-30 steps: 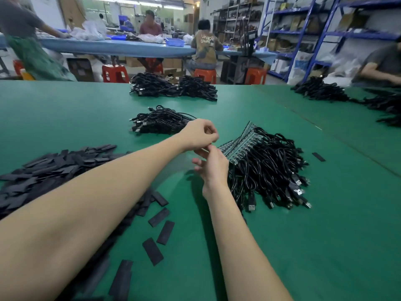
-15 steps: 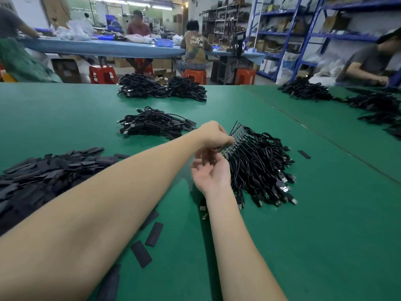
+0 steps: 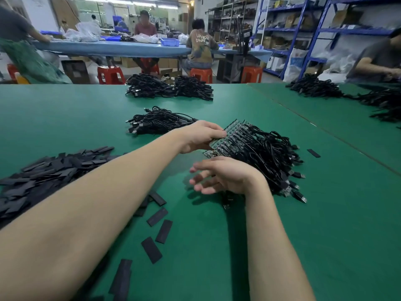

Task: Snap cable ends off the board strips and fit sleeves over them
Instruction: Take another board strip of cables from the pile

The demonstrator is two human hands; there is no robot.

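A stack of green board strips (image 3: 233, 137) lies on the green table (image 3: 325, 213), with black cables (image 3: 267, 155) running off it to USB plugs at the right. My left hand (image 3: 199, 136) rests on the near left edge of the strips, its fingers curled over them. Just below the strips hovers my right hand (image 3: 221, 174), palm turned left, fingers loosely spread and holding nothing. A large heap of flat black sleeves (image 3: 43, 172) lies at the left, and a few loose sleeves (image 3: 159, 222) lie between my arms.
A bundle of black cables (image 3: 158, 121) sits behind my left hand, and two larger cable piles (image 3: 169, 88) lie at the far edge. More cables (image 3: 347, 92) cover the right-hand table. One stray sleeve (image 3: 313, 153) lies right of the pile. People sit at a blue table beyond.
My right hand has let go near the strips, dropped lower and opened its fingers. My left hand has slid onto the edge of the board strips.
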